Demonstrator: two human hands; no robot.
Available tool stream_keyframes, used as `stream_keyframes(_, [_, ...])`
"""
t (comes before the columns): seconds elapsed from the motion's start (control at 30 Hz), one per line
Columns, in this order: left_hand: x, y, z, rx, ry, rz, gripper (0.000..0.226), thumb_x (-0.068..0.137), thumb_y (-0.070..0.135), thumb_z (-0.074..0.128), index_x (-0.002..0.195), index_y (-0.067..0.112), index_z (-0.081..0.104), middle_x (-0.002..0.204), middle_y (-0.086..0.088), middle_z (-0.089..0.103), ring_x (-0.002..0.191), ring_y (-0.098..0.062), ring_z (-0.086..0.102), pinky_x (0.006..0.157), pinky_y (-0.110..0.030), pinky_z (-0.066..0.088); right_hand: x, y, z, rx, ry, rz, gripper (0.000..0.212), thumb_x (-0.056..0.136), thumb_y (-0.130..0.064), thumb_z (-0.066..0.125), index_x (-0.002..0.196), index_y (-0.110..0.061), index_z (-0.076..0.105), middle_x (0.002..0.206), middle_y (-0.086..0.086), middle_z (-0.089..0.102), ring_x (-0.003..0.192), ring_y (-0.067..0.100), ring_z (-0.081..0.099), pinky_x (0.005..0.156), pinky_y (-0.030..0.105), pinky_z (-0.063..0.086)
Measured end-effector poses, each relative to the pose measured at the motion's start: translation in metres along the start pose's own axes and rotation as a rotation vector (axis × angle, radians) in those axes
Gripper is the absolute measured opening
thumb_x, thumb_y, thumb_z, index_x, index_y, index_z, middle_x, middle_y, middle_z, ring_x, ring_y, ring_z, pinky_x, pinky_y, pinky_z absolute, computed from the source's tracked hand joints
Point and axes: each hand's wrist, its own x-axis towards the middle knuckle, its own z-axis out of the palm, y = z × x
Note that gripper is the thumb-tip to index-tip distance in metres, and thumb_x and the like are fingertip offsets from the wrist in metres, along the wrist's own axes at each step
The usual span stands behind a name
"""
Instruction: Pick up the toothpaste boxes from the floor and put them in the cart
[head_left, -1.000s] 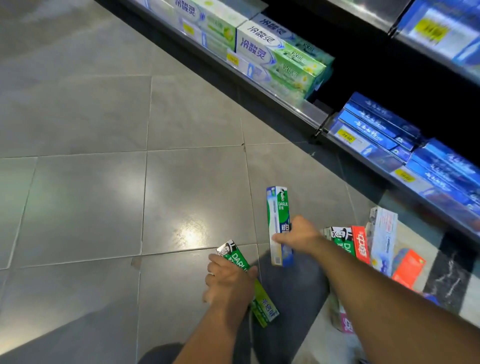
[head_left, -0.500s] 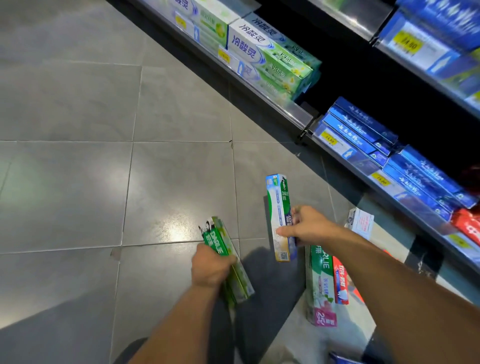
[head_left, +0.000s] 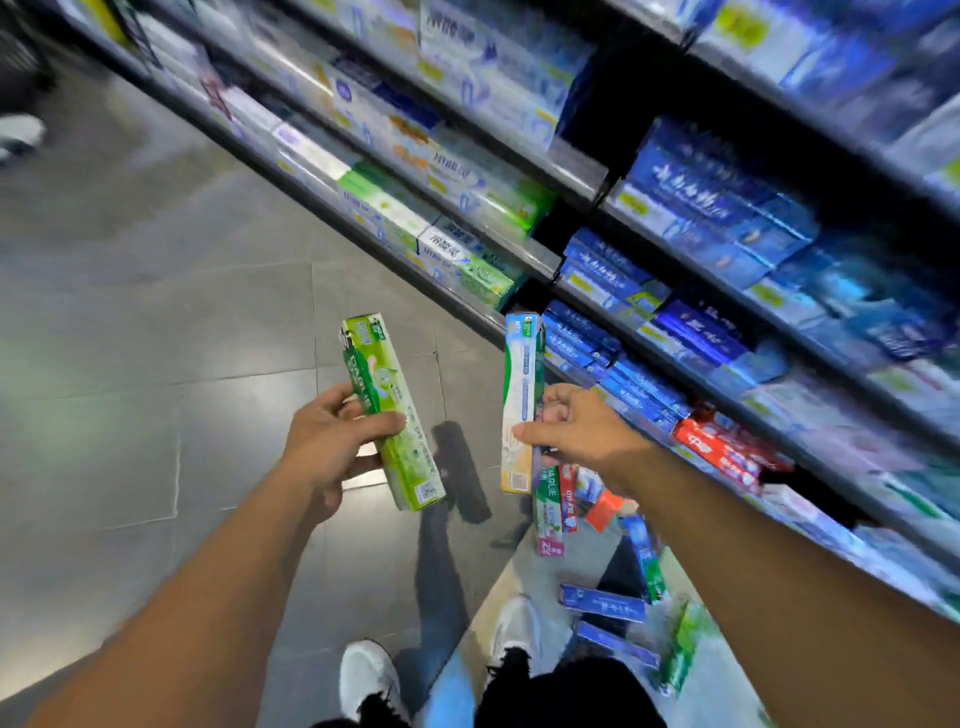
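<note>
My left hand (head_left: 332, 447) grips a green Darlie toothpaste box (head_left: 392, 410), lifted well above the floor and tilted. My right hand (head_left: 576, 436) holds a white, green and blue toothpaste box (head_left: 521, 400) upright by its lower half. Several more boxes lie on the floor below my right arm: a green and red pair (head_left: 553, 506), an orange one (head_left: 608, 506), blue ones (head_left: 602, 603) and a green one (head_left: 683, 644). No cart can be made out with certainty; a dark shape sits at the far top left.
Store shelves (head_left: 571, 176) packed with toothpaste boxes run diagonally along the right. Grey floor tiles (head_left: 156, 364) stretch to the left. My white shoes (head_left: 369, 675) stand at the bottom. Another person's white shoe (head_left: 18, 132) shows at the far left edge.
Both hands have risen from the floor with their boxes. The view has lifted and swung, now showing higher shelves, my feet and more boxes on the floor.
</note>
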Motion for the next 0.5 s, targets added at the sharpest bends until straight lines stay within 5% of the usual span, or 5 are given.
stream_keyframes(0.3, [-0.192,0.214,0.012,0.204,-0.216,0.206,0.054,0.071,-0.012,0.079,0.116,0.015,0.067,0.105,-0.004,0.071,0.075,-0.018,0.074,0.063,-0.037,0.061,-0.235,-0.166,-0.028,0.146,0.117,-0.153,0.035,0.086,-0.007,0.075,0.115,-0.013,0.058,0.055,-0.017,0.063,0.068,0.007,0.067,0.068,0.029,0.055])
stream_keyframes(0.4, [-0.229,0.249,0.022,0.272,-0.296,0.233,0.059,0.071,-0.010,0.081,0.121,0.016,0.065,0.105,-0.002,0.069,0.078,-0.019,0.073,0.061,-0.035,0.060,-0.286,-0.189,-0.034,0.182,0.199,-0.180,0.037,0.085,-0.009,0.076,0.118,-0.009,0.059,0.069,-0.010,0.068,0.063,0.005,0.069,0.057,0.021,0.053])
stream_keyframes(0.5, [-0.264,0.273,0.042,0.351,-0.420,0.264,0.058,0.070,-0.010,0.081,0.121,0.014,0.066,0.104,-0.008,0.070,0.078,-0.021,0.070,0.060,-0.034,0.058,-0.344,-0.197,-0.044,0.250,0.305,-0.211,0.031,0.084,-0.012,0.078,0.110,-0.014,0.061,0.081,0.010,0.061,0.072,0.014,0.066,0.065,0.027,0.056])
